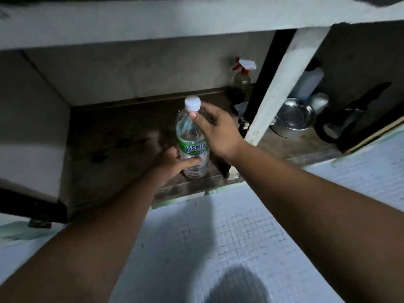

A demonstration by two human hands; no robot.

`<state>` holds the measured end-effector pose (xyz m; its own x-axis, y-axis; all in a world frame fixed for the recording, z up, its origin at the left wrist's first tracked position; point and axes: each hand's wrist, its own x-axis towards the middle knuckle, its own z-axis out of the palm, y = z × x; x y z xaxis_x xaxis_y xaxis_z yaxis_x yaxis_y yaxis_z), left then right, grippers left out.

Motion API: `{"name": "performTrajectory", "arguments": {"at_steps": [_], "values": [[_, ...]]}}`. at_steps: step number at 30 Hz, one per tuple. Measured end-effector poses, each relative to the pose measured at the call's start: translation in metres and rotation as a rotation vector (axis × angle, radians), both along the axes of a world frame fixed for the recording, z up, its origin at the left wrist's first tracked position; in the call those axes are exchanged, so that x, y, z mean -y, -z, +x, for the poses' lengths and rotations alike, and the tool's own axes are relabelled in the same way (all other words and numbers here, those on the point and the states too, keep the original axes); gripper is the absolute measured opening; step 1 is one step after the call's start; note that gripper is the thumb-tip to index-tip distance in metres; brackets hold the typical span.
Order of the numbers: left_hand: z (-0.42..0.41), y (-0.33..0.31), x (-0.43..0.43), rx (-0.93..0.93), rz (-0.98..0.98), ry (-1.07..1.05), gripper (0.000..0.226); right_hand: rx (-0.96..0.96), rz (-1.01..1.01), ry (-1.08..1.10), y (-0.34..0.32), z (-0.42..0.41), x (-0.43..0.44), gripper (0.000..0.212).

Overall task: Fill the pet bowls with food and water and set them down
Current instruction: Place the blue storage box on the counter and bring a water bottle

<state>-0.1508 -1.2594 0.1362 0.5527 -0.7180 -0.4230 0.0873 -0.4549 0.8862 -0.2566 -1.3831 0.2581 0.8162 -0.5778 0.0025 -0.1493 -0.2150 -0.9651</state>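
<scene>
Water bottle [192, 136] upright at front of low shelf [122, 136], cap [192, 103] on. Left grip [172, 160] wraps lower body; right grip [215, 130] pinches neck. Steady base, twist cap, avoid squeezing. Metal bowl [294, 117] in right compartment.

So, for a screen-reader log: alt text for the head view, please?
The left hand grips a capped water bottle low down while the right hand holds its neck, at a low cupboard shelf. A steel bowl sits in the next compartment.

clear bottle [192, 147], white cap [192, 103], green label [192, 146], silver bowl [294, 116]
</scene>
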Motion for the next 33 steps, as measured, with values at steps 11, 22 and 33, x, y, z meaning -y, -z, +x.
{"name": "performTrajectory", "arguments": {"at_steps": [11,22,33], "values": [[-0.082,-0.175,-0.059,-0.155,-0.057,0.016,0.071,-0.001,0.115,-0.031,-0.139,-0.079,-0.045,0.023],[-0.181,-0.323,-0.046,-0.007,-0.023,-0.077,0.024,-0.150,-0.117,-0.017,-0.271,-0.126,-0.044,0.035],[-0.187,-0.455,-0.043,-0.050,-0.170,-0.060,0.040,-0.085,-0.095,0.065,-0.419,-0.178,-0.024,0.041]]}}
